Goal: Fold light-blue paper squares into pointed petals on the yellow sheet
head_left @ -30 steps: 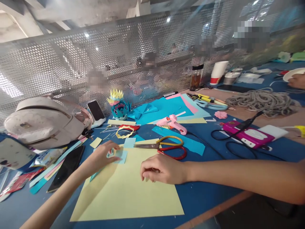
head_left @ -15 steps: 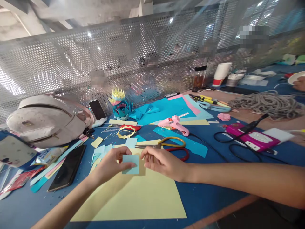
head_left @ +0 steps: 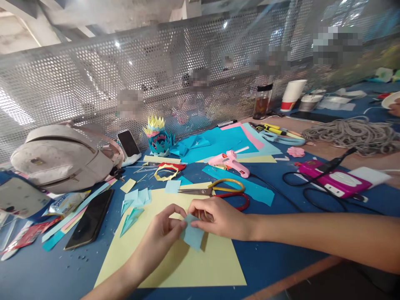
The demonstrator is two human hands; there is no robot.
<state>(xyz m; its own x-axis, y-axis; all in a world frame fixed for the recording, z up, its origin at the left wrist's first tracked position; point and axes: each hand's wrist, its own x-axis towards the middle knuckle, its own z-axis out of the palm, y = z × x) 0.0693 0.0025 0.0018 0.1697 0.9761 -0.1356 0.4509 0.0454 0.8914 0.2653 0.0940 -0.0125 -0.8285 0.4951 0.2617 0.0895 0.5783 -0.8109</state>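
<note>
A small light blue paper square [head_left: 194,236] hangs tilted between both hands, above a large yellow sheet [head_left: 193,271]. My left hand [head_left: 167,227] pinches its upper left edge, and my right hand [head_left: 209,216] grips its top with thumb and fingers. Just behind the hands lie scissors [head_left: 200,191] with one yellow and one red handle. Another light blue square [head_left: 172,186] rests by the scissors' tip. Folded light blue pieces [head_left: 131,220] and more small squares are left of my left hand.
A pink glue gun [head_left: 229,161] lies beyond the scissors, its cord running right to a magenta power strip [head_left: 339,180]. At left are a black phone [head_left: 89,218] and a backpack [head_left: 59,158]. A paper crown-like piece [head_left: 160,141] stands at the back.
The blue square has moved right and turned from flat-facing to tilted. My right hand has closed on it, and my left hand has shifted right and slightly down.
</note>
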